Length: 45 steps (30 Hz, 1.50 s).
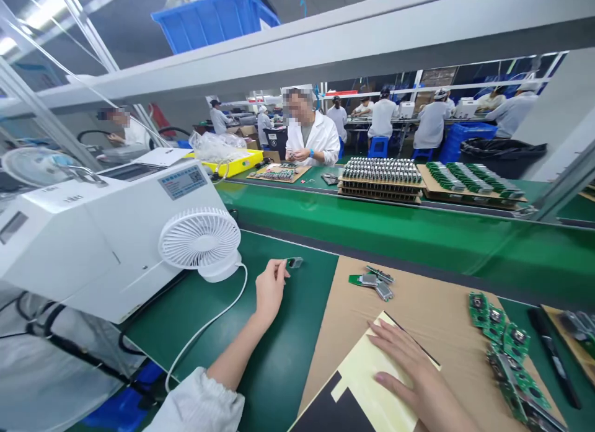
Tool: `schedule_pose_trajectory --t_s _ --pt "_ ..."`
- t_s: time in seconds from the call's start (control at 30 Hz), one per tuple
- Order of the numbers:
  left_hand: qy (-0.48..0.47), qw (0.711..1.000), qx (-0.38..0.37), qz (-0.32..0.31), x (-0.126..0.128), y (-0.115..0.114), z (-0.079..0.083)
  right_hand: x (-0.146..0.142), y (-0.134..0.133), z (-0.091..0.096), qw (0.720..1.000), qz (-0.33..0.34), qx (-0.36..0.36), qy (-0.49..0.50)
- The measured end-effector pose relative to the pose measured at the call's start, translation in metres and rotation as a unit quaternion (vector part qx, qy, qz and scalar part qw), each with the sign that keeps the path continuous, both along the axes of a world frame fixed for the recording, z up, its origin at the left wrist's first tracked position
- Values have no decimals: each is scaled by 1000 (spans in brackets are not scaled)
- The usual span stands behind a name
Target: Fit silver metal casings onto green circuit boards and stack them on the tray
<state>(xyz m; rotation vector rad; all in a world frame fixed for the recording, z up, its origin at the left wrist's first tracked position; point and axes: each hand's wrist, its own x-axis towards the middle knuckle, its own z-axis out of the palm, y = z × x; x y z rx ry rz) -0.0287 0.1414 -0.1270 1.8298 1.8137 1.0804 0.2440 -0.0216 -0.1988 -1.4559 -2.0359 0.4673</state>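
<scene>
A small circuit board [295, 263] pinched in the left hand [270, 289]; the right hand [413, 370] flat on a pale yellow sheet [360, 357].
The left fingers are closed on one end of the board, just above or on the green counter [292, 333], I cannot tell which, to the right of a white fan [201, 240]; the right fingers are spread, gripping nothing, over the sheet, which lies on brown cardboard [432, 295]; a few loose boards [370, 281] lie near the sheet's far corner, with more green boards [495, 323] toward the cardboard's right side; good handling here probably means a light pinch at the board's edge, clear of its gray part, and even palm pressure so that the sheet neither slides nor curls.
</scene>
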Motion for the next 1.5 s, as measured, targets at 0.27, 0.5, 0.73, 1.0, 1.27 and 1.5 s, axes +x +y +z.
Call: schedule_pose_trajectory --t_s 0.27,0.5,0.73,1.0,1.27,1.5 --pt "229 974 -5 4 -18 -4 -6 0 0 -4 999 -13 41 11" --pt "280 957 -17 79 -10 17 -9 0 0 -4 999 -6 35 3" --pt "258 961 -23 98 -6 21 -4 -3 -4 -1 999 -30 -4 33" --pt "210 957 -109 -168 42 -96 17 2 -2 10 998 -40 -25 46" --pt "361 884 -189 -230 74 -140 22 -6 -6 18 995 -72 -30 57" --pt "241 919 -242 -196 73 -154 19 1 -2 13 964 -261 40 39"
